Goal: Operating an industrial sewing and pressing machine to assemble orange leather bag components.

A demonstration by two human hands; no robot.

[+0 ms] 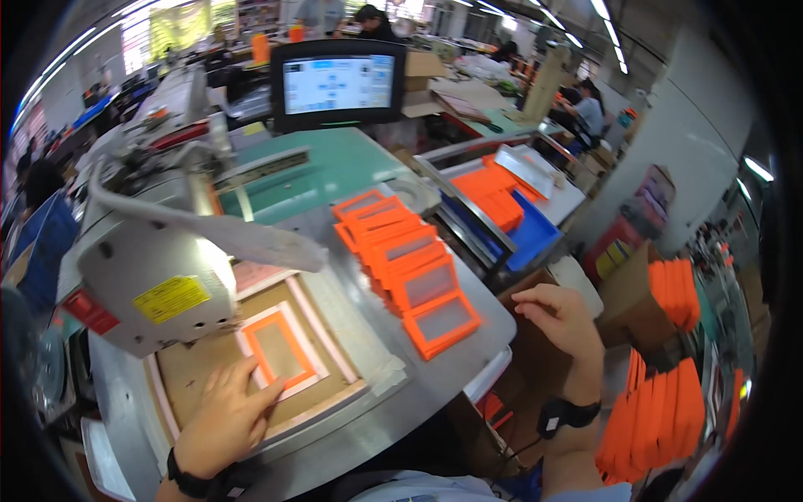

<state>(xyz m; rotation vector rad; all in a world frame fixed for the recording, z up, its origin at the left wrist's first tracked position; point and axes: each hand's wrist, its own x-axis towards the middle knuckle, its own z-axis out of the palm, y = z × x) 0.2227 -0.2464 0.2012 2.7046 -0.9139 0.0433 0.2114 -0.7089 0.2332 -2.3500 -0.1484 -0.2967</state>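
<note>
My left hand (224, 418) lies flat on a brown sewing template (192, 368), fingertips touching the lower edge of an orange frame piece (278, 347) set in its pink-edged slot. The grey sewing machine head (155, 284) hangs just above and left of it. My right hand (559, 316) hovers off the table's right edge, fingers loosely curled and holding nothing. It is nearest the front piece of a fanned row of orange frames with clear windows (410, 268) on the metal table (468, 351).
A black monitor (337, 84) stands behind the machine. A blue bin (523, 230) with orange pieces sits at the right, and orange stacks (657, 418) stand lower right. Other people sit at benches in the background (585, 109).
</note>
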